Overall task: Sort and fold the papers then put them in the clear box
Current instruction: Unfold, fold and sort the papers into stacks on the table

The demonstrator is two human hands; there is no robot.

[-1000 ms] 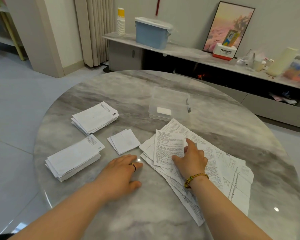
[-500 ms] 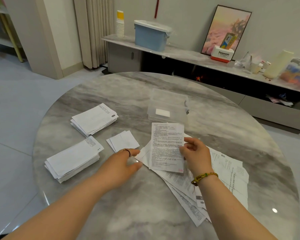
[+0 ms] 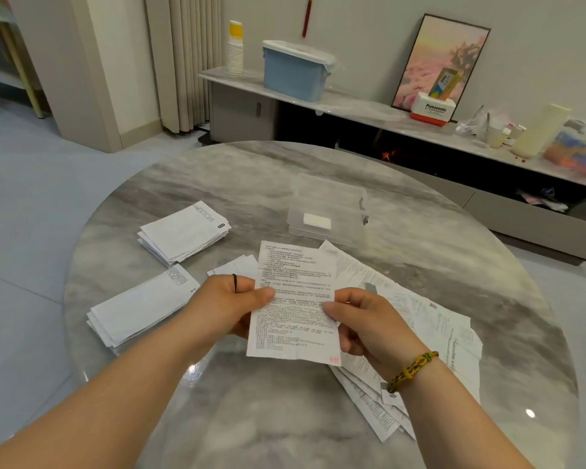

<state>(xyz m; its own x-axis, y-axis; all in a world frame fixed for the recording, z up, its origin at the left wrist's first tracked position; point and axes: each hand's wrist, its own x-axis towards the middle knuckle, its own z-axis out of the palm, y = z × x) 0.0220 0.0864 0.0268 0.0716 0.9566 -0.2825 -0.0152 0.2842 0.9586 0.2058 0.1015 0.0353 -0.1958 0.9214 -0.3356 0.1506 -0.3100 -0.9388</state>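
L hand (image 3: 229,304) & R hand (image 3: 359,324) pinch printed sheet (image 3: 295,306) above table (image 3: 251,184)

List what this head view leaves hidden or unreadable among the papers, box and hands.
Head view throughout:
Held sheet: print too small to read.
Small folded stack: mostly hidden behind left hand and that sheet.
Loose pile: lower sheets covered by upper ones and right hand.
Clear box: lid on or off unclear, walls transparent.

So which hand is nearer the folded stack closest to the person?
Left. The left hand pinches the left edge of the sheet, just right of that folded stack; the right hand holds the opposite edge, farther off above the loose papers.
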